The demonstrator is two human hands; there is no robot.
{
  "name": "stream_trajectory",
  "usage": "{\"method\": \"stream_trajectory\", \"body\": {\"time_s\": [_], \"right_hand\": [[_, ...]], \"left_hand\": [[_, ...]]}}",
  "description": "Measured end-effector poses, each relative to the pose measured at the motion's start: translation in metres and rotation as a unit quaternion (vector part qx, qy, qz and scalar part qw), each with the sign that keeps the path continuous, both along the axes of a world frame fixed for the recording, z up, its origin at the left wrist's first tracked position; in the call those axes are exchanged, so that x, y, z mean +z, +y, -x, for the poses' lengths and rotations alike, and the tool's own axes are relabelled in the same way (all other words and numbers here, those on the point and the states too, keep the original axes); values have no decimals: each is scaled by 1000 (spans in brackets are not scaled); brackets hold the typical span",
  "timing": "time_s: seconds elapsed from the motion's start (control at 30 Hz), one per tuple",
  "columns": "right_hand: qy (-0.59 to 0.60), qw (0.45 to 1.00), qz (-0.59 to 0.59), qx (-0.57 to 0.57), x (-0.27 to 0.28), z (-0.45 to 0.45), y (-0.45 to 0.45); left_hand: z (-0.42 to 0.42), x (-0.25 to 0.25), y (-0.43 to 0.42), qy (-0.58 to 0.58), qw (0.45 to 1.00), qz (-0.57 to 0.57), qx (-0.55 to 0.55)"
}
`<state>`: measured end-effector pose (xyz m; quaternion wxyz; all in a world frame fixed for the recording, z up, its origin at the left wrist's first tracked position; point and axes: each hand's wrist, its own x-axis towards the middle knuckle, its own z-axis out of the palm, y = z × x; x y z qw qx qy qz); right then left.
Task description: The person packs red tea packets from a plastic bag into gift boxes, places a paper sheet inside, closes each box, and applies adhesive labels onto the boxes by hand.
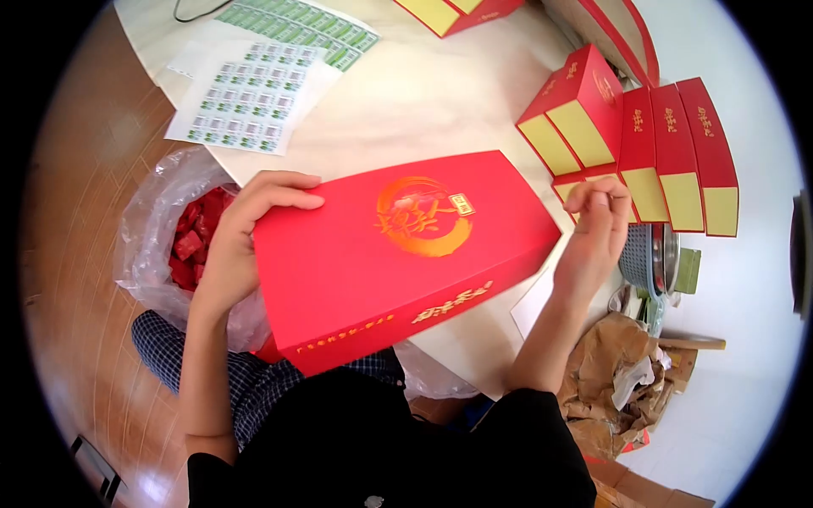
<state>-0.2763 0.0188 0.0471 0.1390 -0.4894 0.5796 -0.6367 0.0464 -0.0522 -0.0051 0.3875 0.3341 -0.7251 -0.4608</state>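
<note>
Box in hand, work judged partway. The red box (406, 254) is held above the lap at the near edge of the table (423, 102), tilted, with its logo face upward. Its left end is clamped between the thumb and fingers of the left hand (254, 220). The right hand (597, 220) is raised just beside the right end, its fingertips drawn together; whether anything thin is pinched there cannot be told. No opening is seen in the visible faces, so closure is judged done; the contents are hidden. Similar boxes (669, 152) are grouped at the right, their completion uncertain. Labels are left on the sheet (246, 102), and red packets (195, 237) are left in the bag (144, 229).
</note>
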Motion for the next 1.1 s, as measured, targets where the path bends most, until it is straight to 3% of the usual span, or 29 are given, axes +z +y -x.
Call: {"method": "stream_trajectory", "body": {"time_s": [0.1, 0.17, 0.2, 0.23, 0.27, 0.33, 0.37, 0.43, 0.57, 0.63, 0.7, 0.8, 0.87, 0.9, 0.93, 1.0, 1.1], "right_hand": [[-162, 987, -18, 11, -6, 18, -2], [-161, 986, -26, -29, -24, 18, -12], [-158, 984, -40, -76, -29, 17, -17], [-138, 981, -136, 30, -29, 20, -10], [-126, 972, -191, 49, -34, 15, -11], [81, 964, -244, 61, -45, -6, -12], [82, 965, -242, 65, -53, -14, -12], [371, 911, -178, -13, -65, -25, -10], [371, 910, -183, 14, -51, -33, -9], [352, 893, -279, 34, -45, -37, -7], [365, 891, -269, 32, -49, -35, -5], [373, 890, -261, 25, -46, -42, -6], [389, 889, -242, -1, -49, -41, -8], [415, 884, -216, -14, -55, -36, -9], [510, 849, -126, -48, -61, -29, -11], [498, 858, -67, -105, -47, -50, -8], [430, 900, -49, -50, -16, -99, 4]], "left_hand": [[1, -2, -7, 57, 991, -123, 6], [6, -28, -7, 71, 993, -57, 78], [6, -30, -12, 88, 984, -122, 92], [10, -20, -17, 107, 971, -185, 109], [22, -7, -15, 141, 949, -236, 154], [32, -7, -23, 184, 924, -274, 196], [33, -6, -26, 185, 923, -271, 200], [35, -5, -33, 164, 935, -239, 204], [32, -18, -51, 204, 926, -259, 183], [34, -13, -50, 243, 906, -301, 173], [33, -1, -40, 263, 907, -281, 174], [14, -38, -28, 294, 917, -224, 152], [-12, -61, -8, 302, 929, -87, 196], [-31, -68, 7, 291, 926, -73, 229], [-53, -74, 22, 266, 923, -79, 267], [-101, -112, 52, 269, 912, -91, 297], [-169, -156, 111, 250, 881, -149, 373]]}}
